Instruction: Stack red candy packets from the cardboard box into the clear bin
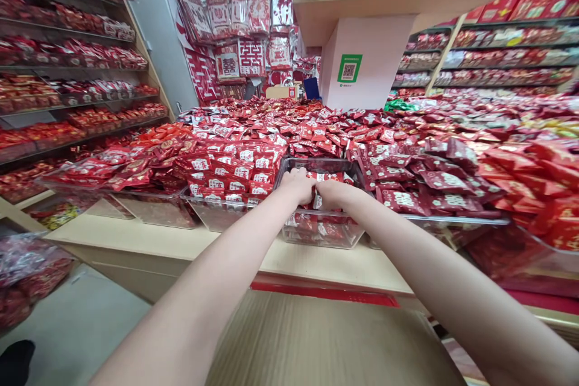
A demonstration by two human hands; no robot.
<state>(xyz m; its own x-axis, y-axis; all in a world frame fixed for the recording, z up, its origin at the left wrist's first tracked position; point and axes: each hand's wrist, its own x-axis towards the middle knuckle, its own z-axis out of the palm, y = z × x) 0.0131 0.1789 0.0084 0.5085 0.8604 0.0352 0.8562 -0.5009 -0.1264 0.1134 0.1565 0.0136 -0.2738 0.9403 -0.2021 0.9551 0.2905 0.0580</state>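
This is a shop, filled with festive red goods. Clear open-topped bins (221, 216), heaped with small wrapped packets (246, 170), line the near edge of the tabletop (239, 250) side by side, like loose stock on display. A rack (158, 81) on the left carries tier upon tier of similar goods, as do shelves (446, 54) at far right. Bagged red-and-white decorations (252, 57) hang at the far end, and a green-bordered QR code (348, 71) marks a pillar (380, 42).

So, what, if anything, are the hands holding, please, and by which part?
It cannot be told: the left hand and right hand reach into the clear plastic bin of red packets, with fingertips hidden.
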